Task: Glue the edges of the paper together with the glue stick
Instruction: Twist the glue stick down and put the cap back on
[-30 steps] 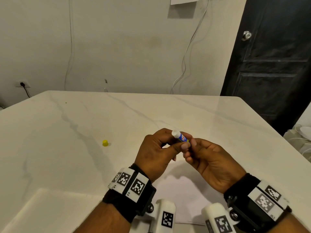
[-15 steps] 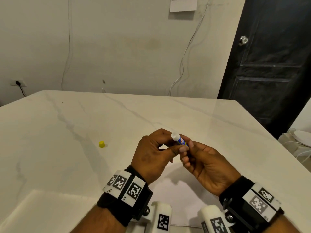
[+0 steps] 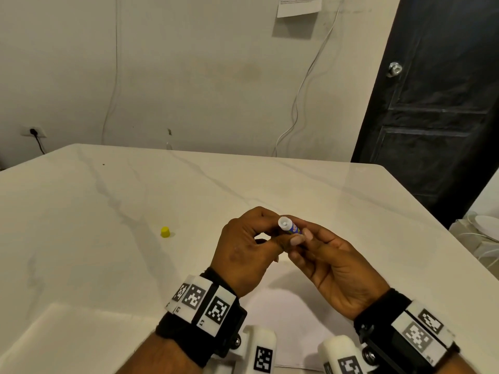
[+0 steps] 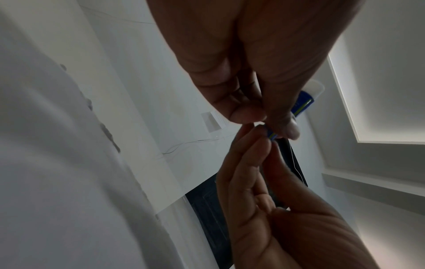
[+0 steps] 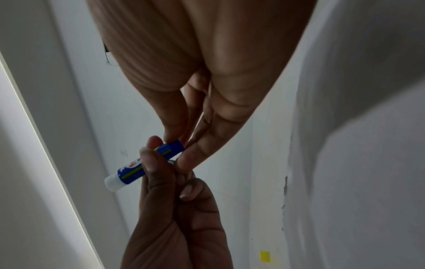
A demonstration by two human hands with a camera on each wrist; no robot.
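Observation:
A small blue glue stick (image 3: 290, 226) with its white open end up is held above the table between both hands. My left hand (image 3: 249, 247) pinches its barrel (image 5: 138, 168) with thumb and fingers. My right hand (image 3: 326, 261) pinches the stick's lower blue end (image 5: 176, 145) (image 4: 271, 135) between thumb and fingertips. Its yellow cap (image 3: 165, 232) stands alone on the table to the left. A white sheet of paper (image 3: 294, 314) lies flat under my wrists at the table's near edge.
The white marble table (image 3: 135, 206) stretches out ahead to the wall. A black door (image 3: 442, 103) stands at the right, with white things on the floor beside the table's right edge (image 3: 483, 238). Cables hang down the wall.
Both hands stay together on the glue stick. The stick's white end has turned a little more toward me. The head view has tipped slightly up.

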